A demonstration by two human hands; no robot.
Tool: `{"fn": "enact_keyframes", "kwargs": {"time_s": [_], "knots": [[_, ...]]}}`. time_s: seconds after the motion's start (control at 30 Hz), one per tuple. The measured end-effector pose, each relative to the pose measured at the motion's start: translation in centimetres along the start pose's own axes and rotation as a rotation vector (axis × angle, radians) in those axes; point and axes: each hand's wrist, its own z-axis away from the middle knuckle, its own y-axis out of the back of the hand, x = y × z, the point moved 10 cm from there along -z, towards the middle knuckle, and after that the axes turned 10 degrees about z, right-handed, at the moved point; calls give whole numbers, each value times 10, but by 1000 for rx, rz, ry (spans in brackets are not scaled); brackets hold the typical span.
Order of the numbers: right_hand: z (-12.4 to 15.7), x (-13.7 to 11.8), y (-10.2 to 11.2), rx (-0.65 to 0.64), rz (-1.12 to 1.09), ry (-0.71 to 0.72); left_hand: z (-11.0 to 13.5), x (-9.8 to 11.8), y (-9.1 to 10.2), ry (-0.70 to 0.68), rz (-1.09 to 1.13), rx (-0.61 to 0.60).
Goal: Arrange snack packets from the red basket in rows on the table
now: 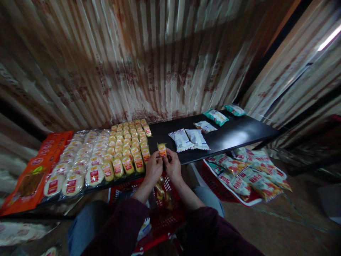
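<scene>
A small wrapped yellow cake point(162, 149) with a red and orange label is held up between both hands, above the front edge of the black shelf point(160, 133). My left hand point(153, 165) pinches it from the left side. My right hand point(172, 164) has its fingers closed on its right side. Just left of my hands, similar wrapped yellow cakes point(128, 165) stand in tight rows on the shelf. Below my forearms is a red basket point(170, 217), where some yellow wrapped packs point(160, 190) lie, partly hidden by my arms.
Round white wrapped cakes point(71, 185) and orange packets point(33, 170) fill the shelf's left. White bags point(181, 139) and green bags point(216, 116) lie to the right. A second red basket point(255, 203) with snack bags point(257, 177) sits on the floor. Printed sheeting point(149, 60) hangs behind.
</scene>
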Motion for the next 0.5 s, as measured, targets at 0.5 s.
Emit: {"fn": "enact_keyframes", "kwargs": {"time_s": [0.5], "knots": [[-28,22,-31,-98,-23,-35,-26,-3,-7,-70,-96,67]]}}
